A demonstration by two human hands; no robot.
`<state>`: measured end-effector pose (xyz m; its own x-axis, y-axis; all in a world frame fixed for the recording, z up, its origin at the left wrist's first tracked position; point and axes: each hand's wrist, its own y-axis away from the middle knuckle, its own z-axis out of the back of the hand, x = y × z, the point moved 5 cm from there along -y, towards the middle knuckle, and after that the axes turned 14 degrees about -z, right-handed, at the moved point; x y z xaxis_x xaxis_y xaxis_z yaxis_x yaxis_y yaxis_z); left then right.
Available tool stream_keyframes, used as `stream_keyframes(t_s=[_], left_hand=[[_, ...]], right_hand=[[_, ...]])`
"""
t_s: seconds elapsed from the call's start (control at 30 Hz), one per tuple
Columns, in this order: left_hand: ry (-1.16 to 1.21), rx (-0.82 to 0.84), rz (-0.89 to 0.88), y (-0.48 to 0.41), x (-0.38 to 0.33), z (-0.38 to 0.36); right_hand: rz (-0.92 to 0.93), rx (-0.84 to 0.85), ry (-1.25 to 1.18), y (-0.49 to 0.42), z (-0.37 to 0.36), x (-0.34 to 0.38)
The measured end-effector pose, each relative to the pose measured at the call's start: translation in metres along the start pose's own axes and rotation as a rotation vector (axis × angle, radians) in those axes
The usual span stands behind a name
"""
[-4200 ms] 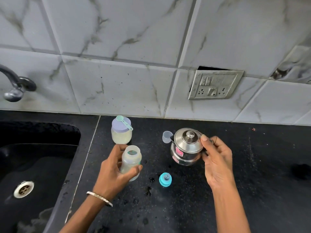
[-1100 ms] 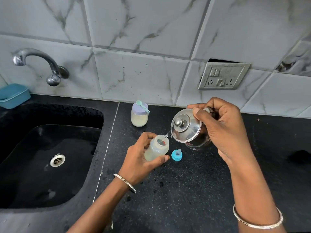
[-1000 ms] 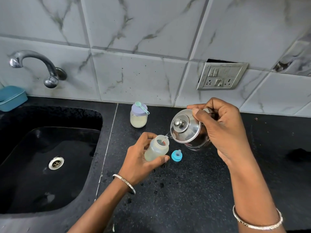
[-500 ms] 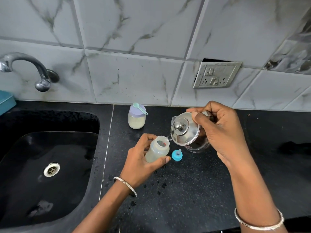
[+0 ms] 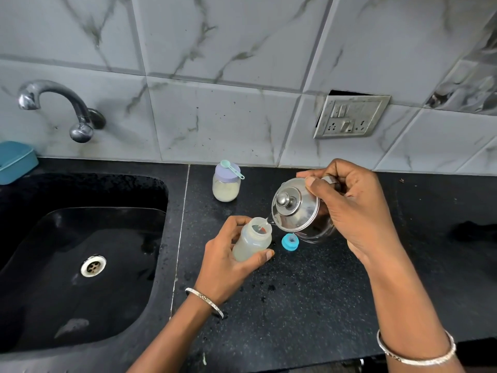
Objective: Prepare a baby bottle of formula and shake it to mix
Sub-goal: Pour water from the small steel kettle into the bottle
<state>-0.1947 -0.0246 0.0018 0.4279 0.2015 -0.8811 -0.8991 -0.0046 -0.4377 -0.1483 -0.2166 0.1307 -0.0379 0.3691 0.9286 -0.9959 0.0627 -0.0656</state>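
While right grip (image 5: 357,211) holds the steel pot (image 5: 294,208) tilted, spout at the open bottle (image 5: 251,242) clasped in left grip (image 5: 223,267) over the desk (image 5: 309,305), I'd call water fill underway; teat cap (image 5: 290,242) lies beside, powder jar (image 5: 226,188) lidded, shake pending.

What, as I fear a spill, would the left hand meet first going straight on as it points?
Probably the steel kettle, tilted just beyond the bottle the left hand grips; depth unclear.

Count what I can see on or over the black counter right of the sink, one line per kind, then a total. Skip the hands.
Baby bottle: 1
Kettle: 1
Powder jar: 1
Scoop: 1
Bottle cap: 1
Total: 5
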Motion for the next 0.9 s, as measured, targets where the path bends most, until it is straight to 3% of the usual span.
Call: stream_keyframes(t_s=[0.9], left_hand=[[0.003, -0.009, 0.034, -0.034, 0.006, -0.031]], right_hand=[[0.012, 0.002, -0.039, -0.034, 0.024, -0.002]])
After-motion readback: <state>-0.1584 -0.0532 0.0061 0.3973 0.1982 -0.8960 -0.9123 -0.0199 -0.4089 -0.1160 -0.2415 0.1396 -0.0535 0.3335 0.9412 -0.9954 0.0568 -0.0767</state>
